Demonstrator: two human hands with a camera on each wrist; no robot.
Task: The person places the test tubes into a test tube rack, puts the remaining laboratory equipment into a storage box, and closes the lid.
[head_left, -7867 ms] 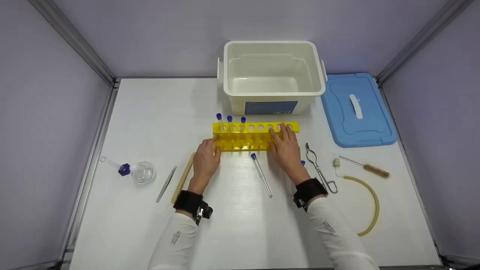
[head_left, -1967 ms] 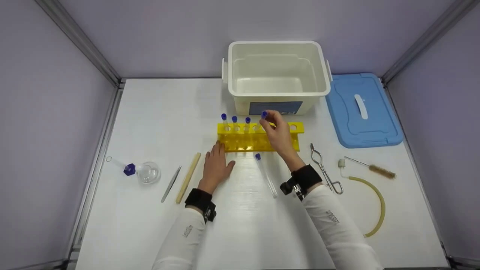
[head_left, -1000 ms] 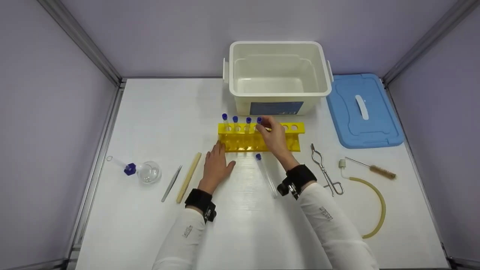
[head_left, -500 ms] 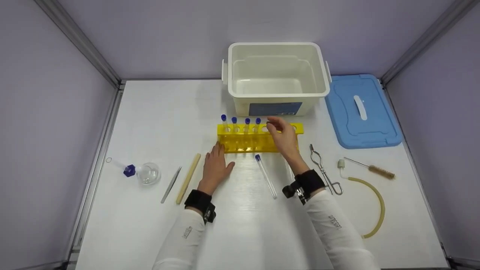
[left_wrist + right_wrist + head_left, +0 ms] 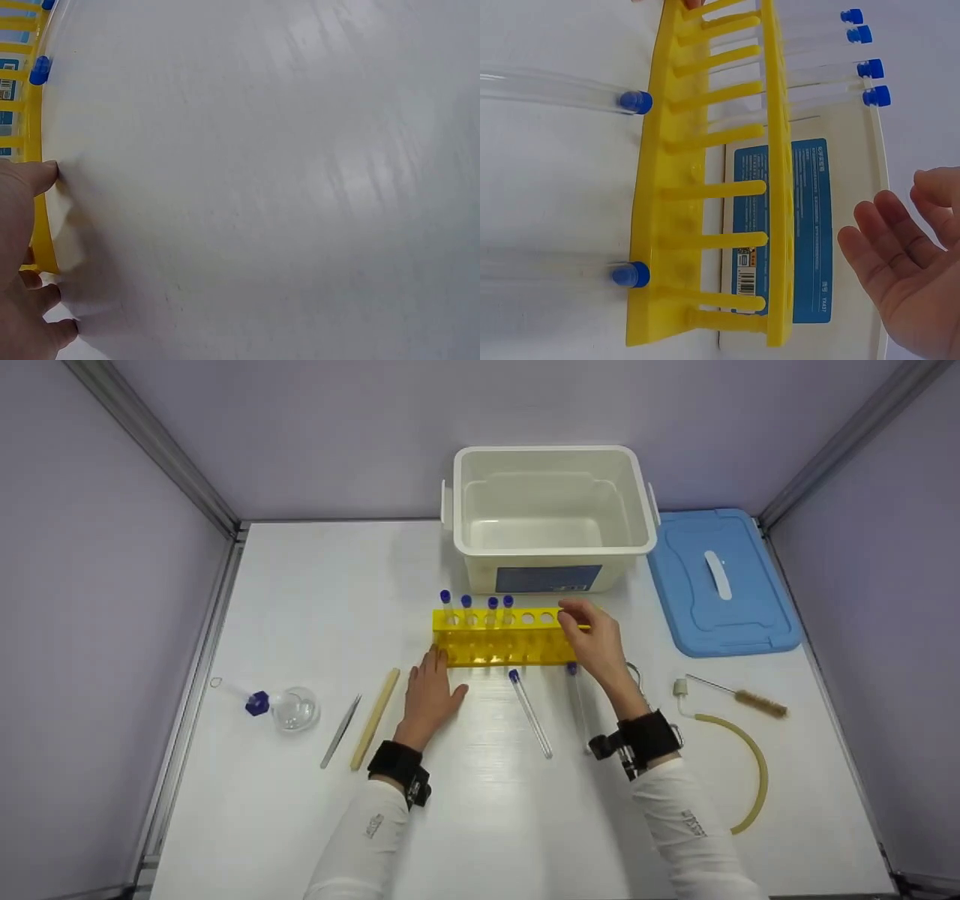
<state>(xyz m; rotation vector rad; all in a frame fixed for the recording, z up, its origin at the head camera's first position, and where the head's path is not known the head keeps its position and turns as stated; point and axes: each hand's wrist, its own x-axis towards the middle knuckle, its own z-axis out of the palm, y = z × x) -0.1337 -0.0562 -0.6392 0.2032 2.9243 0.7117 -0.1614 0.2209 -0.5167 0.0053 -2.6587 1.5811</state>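
Note:
A yellow test tube rack (image 5: 504,648) stands across the middle of the table. Several test tubes (image 5: 508,601) with blue caps stand in its left holes, leaning slightly. My left hand (image 5: 431,697) lies flat with extended fingers, their tips touching the rack's lower left end. Above the rack's right end hovers my right hand (image 5: 598,641), fingers loosely bent and holding nothing; the right wrist view shows the hand (image 5: 915,270) apart from the rack. Two capped tubes lie on the table before the rack: one test tube (image 5: 531,714) near the middle, another test tube (image 5: 578,701) beside my right forearm.
Behind the rack stands a white bin (image 5: 551,551), with a blue lid (image 5: 724,592) to its right. Leftward lie a flask (image 5: 295,709), tweezers (image 5: 341,731) and a wooden stick (image 5: 375,720). A brush (image 5: 759,703), a rubber hose (image 5: 759,765) and partly hidden metal tongs (image 5: 636,675) lie right.
My right hand lowered a capped test tube into the rack, let go and moved right. Earlier both hands held the rack's ends; my left hand has since stayed at the left end.

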